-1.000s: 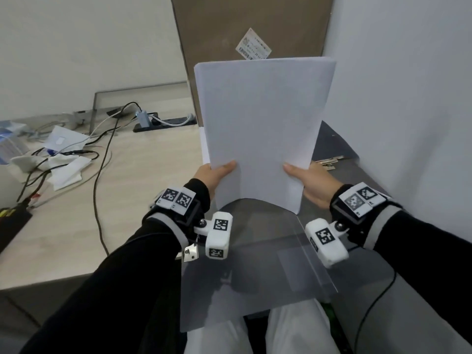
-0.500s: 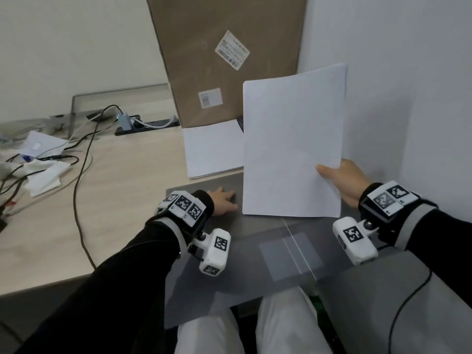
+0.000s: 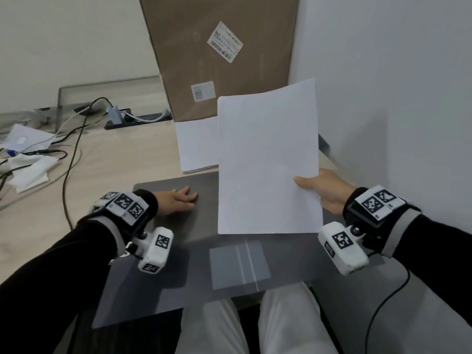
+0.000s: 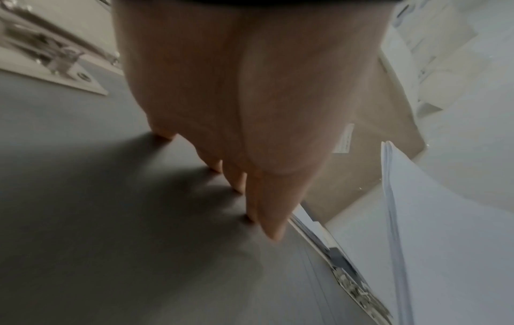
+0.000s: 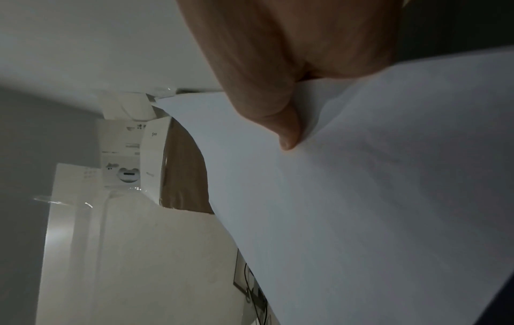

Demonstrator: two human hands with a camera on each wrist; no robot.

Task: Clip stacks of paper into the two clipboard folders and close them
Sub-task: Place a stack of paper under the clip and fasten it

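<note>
The right hand [image 3: 329, 191] pinches a stack of paper [image 3: 268, 159] by its right edge, thumb [image 5: 278, 118] on the near face and fingers hidden behind the sheets. The stack stands nearly upright, long axis running up and down, its lower edge hanging just above the grey folder [image 3: 178, 256] that lies open and flat on the desk [image 3: 107, 169] in front of the person. The left hand [image 3: 178, 200] rests flat on the left part of the folder, fingers straight and spread, fingertips [image 4: 239, 187] touching the grey surface and holding nothing.

The relation that matters is between the stack and the clip. In the left wrist view a metal clip [image 4: 353, 288] runs along the folder's edge, close under the hanging sheets; in the head view the paper hides it, so its exact place under the stack is hard to tell. The stack lies to the left of the gripping hand and above the folder's right half. By my judgement, the paper must tip from upright to flat, with its far short edge slid under that clip. The left hand is the free one and lies near, so it seems better placed to work the clip while the right steers the sheets.

A second stack [image 3: 198, 145] lies flat farther off, against a cardboard box [image 3: 224, 60].
</note>
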